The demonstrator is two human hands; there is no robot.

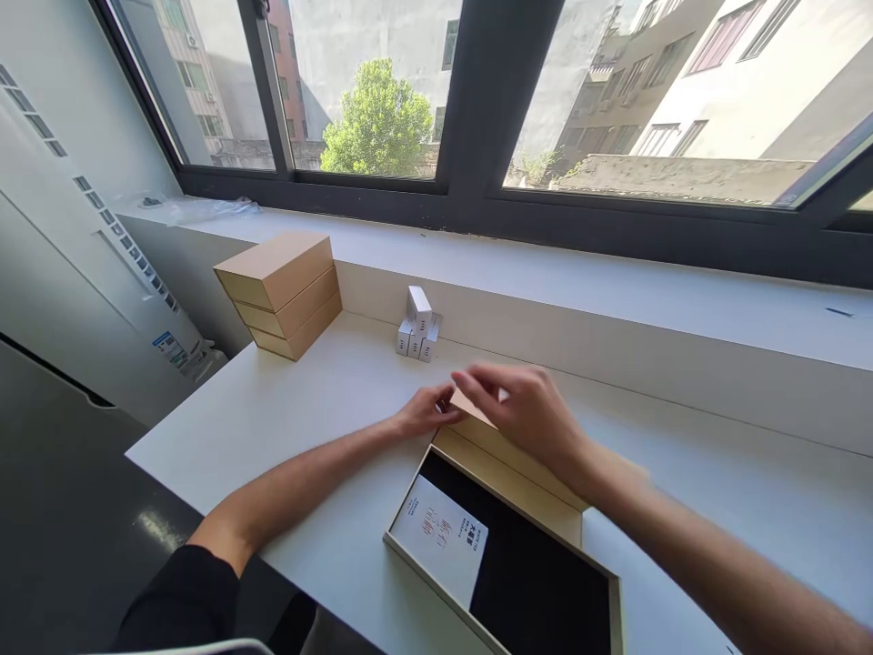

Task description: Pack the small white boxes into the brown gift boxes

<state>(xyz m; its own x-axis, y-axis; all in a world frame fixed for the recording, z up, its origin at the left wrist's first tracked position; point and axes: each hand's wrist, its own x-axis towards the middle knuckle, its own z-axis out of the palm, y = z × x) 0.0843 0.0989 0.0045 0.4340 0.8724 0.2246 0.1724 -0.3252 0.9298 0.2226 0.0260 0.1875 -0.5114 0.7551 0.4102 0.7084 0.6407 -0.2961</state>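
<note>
My left hand (429, 409) is at the left end of a stack of tan cardboard boxes (511, 464), its curled fingers on the upper box's corner. My right hand (525, 409), blurred by motion, hangs over the top of that stack with its fingers bent. Whether it touches the box, I cannot tell. In front of the stack lies an open box tray (450, 596) with a black lining (538, 596). A white printed card or booklet (440, 537) with red and black characters lies in its left part. The tray's lower end runs out of view.
Three closed tan boxes (286, 287) are stacked at the table's far left. Several small white boxes (417, 327) are piled by the back ledge. The white table (327, 382) ends at the left, beside a white appliance (82, 246). Clear plastic (211, 209) lies on the windowsill.
</note>
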